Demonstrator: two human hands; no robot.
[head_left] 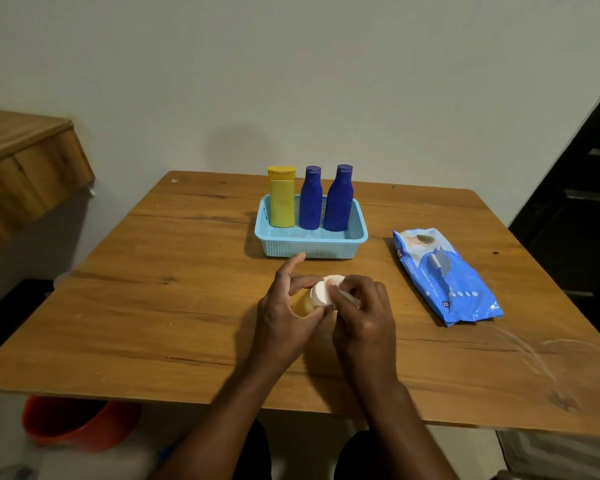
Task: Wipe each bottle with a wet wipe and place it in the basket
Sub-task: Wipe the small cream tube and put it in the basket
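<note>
Left hand [284, 317] around amber bottle [303, 304], right hand [364, 313] pinching wipe [347, 297] against its white cap [321, 294].

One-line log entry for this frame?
left hand holds amber white-capped bottle | right hand wipes cap | turquoise plastic basket: three bottles

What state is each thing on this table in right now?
Yellow bottle: upright in basket, capped.
Two blue bottles: upright in basket, capped.
Basket: holds three bottles.
White-capped bottle: held over table.
Left hand: grips bottle.
Right hand: presses wipe on cap.
Wet wipes pack: lying flat.
</note>
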